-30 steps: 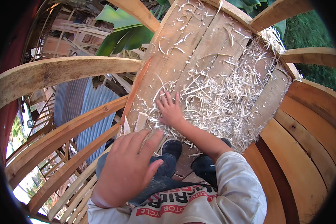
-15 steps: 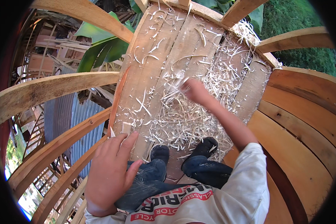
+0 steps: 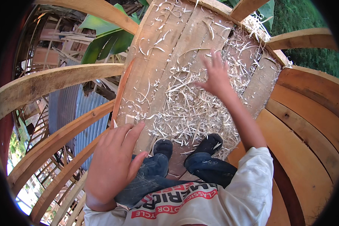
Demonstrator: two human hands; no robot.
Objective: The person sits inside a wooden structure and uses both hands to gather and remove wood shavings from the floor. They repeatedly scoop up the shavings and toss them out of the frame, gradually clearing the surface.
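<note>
My right hand (image 3: 216,77) reaches out over the plank floor (image 3: 154,71), open, its fingers spread and nothing held. Pale curled wood shavings (image 3: 194,115) lie thick on the boards below and around it. At the lower left, my left hand (image 3: 115,164) is open and held flat, the thumb apart. Its fingertips are nearest a small pale wood block (image 3: 130,119) and the end of a curved wooden rib (image 3: 64,137); whether they touch the rib is unclear.
My two dark-shod feet (image 3: 163,147) stand on the boards among shavings. Curved ribs (image 3: 64,77) stick out along the left side over scrap wood and corrugated sheets (image 3: 87,113). A planked wall (image 3: 301,128) rises on the right. More shavings (image 3: 257,28) hang over the far edge.
My right hand, earlier blurred and closed in beside some shavings, has moved right and farther away, and its fingers have spread. My left hand has hardly moved.
</note>
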